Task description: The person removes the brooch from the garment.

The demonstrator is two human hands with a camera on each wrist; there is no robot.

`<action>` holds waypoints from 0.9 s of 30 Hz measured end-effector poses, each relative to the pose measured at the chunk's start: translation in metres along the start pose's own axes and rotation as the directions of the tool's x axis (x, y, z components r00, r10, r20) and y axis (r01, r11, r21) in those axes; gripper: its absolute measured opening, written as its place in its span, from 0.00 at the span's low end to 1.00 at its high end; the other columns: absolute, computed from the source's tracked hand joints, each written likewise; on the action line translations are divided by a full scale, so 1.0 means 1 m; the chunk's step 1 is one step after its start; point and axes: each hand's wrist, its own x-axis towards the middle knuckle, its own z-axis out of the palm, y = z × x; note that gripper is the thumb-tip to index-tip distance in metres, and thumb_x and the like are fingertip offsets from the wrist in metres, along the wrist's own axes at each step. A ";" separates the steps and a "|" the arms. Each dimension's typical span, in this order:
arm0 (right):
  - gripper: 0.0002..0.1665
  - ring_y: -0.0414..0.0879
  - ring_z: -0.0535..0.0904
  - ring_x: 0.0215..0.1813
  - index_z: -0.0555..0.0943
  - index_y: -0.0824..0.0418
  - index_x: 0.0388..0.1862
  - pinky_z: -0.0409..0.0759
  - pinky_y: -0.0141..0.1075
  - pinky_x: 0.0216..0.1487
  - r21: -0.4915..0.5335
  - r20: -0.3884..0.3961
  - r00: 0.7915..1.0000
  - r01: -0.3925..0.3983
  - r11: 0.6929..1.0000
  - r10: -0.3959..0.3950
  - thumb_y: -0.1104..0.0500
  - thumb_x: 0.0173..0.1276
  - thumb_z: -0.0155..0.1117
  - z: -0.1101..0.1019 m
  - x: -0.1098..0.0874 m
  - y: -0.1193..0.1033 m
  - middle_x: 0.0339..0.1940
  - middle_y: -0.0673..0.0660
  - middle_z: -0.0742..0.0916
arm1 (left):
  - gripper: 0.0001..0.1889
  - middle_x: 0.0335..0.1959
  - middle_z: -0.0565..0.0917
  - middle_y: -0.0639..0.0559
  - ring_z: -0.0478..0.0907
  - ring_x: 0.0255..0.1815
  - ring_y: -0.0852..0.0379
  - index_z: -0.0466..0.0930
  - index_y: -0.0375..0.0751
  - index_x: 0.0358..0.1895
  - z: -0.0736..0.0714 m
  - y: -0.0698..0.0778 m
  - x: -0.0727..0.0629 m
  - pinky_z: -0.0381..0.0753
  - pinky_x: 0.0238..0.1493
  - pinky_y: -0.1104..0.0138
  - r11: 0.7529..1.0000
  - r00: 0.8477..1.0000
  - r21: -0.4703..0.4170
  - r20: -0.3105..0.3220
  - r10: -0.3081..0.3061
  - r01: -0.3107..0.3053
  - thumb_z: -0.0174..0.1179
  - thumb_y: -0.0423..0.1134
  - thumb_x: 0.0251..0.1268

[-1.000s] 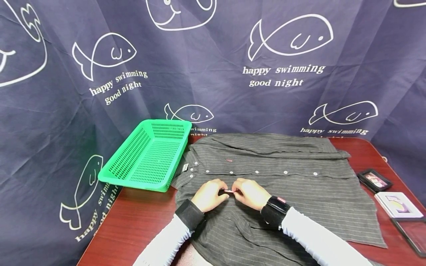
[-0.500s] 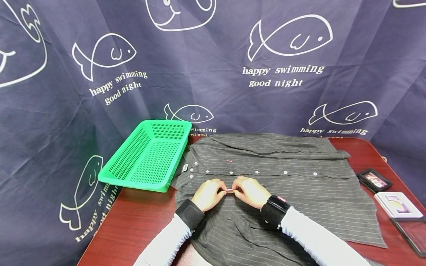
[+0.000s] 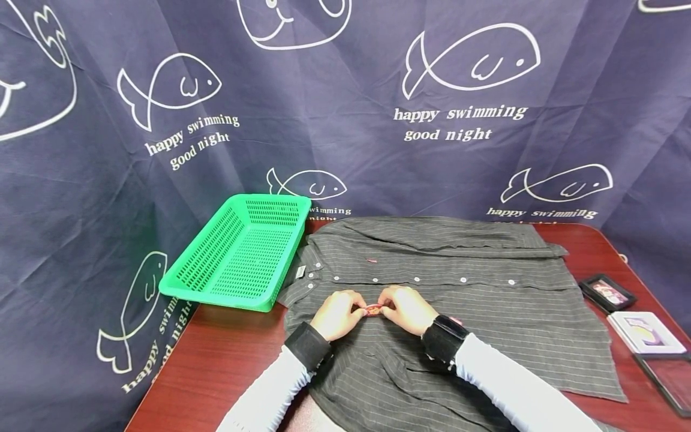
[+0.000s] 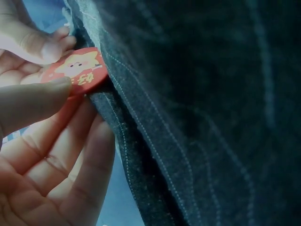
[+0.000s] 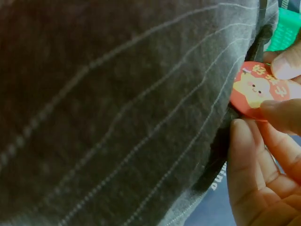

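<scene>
A round red badge [image 3: 372, 310] with a yellow smiling star and yellow characters is between my two hands, at the dark grey striped shirt [image 3: 513, 318]. With thumb and fingers my left hand [image 3: 339, 314] pinches its left edge. My right hand [image 3: 408, 310] pinches the opposite edge. Close up in the left wrist view, the badge [image 4: 82, 70] has its printed face showing and lies right against the shirt cloth [image 4: 141, 117]. From the right wrist view, thumbs rest on the face of the badge [image 5: 254, 89] while its back is hidden.
An upright-walled green basket [image 3: 302, 234] stands at the left of the red-brown table [image 3: 232, 342]. White buttons [image 3: 417, 279] run along the shirt. On the right lie a black picture frame [image 3: 608, 292], a white picture [image 3: 646, 332] and a dark-edged frame [image 3: 669, 378].
The badge, seen nearly edge-on before, has tilted so its red printed face now shows. Both hands stay at about the same place, with slight finger shifts.
</scene>
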 end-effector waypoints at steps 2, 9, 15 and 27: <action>0.03 0.36 0.76 0.28 0.82 0.59 0.28 0.75 0.32 0.31 0.021 0.016 1.000 -0.019 1.000 0.019 0.65 0.55 0.68 0.000 0.001 0.001 0.25 0.48 0.83 | 0.02 0.30 0.84 0.56 0.80 0.31 0.62 0.85 0.46 0.29 0.000 0.000 0.000 0.78 0.34 0.70 1.000 1.000 -0.009 0.003 -0.004 0.004 0.68 0.37 0.56; 0.04 0.34 0.75 0.28 0.82 0.59 0.27 0.74 0.30 0.31 0.079 0.029 0.999 -0.038 0.996 0.036 0.68 0.56 0.66 -0.001 0.002 0.003 0.24 0.48 0.84 | 0.01 0.30 0.84 0.55 0.79 0.31 0.62 0.84 0.46 0.30 -0.001 0.000 0.001 0.77 0.34 0.70 0.999 1.000 -0.035 0.020 -0.018 0.019 0.67 0.37 0.56; 0.05 0.33 0.75 0.28 0.82 0.58 0.27 0.74 0.30 0.32 0.103 0.038 0.999 -0.041 0.994 0.037 0.67 0.58 0.66 -0.003 0.003 0.003 0.24 0.47 0.85 | 0.03 0.35 0.83 0.55 0.80 0.36 0.60 0.84 0.47 0.33 -0.002 0.003 0.000 0.79 0.40 0.68 0.999 0.999 -0.011 0.031 -0.032 0.032 0.67 0.40 0.58; 0.03 0.31 0.72 0.25 0.82 0.61 0.27 0.71 0.27 0.30 0.198 0.078 0.994 -0.087 0.976 0.072 0.67 0.58 0.65 -0.006 0.002 0.001 0.22 0.52 0.86 | 0.13 0.46 0.84 0.51 0.83 0.47 0.56 0.83 0.44 0.44 -0.005 0.011 -0.002 0.81 0.49 0.64 0.996 0.992 0.090 0.127 -0.029 0.018 0.68 0.43 0.57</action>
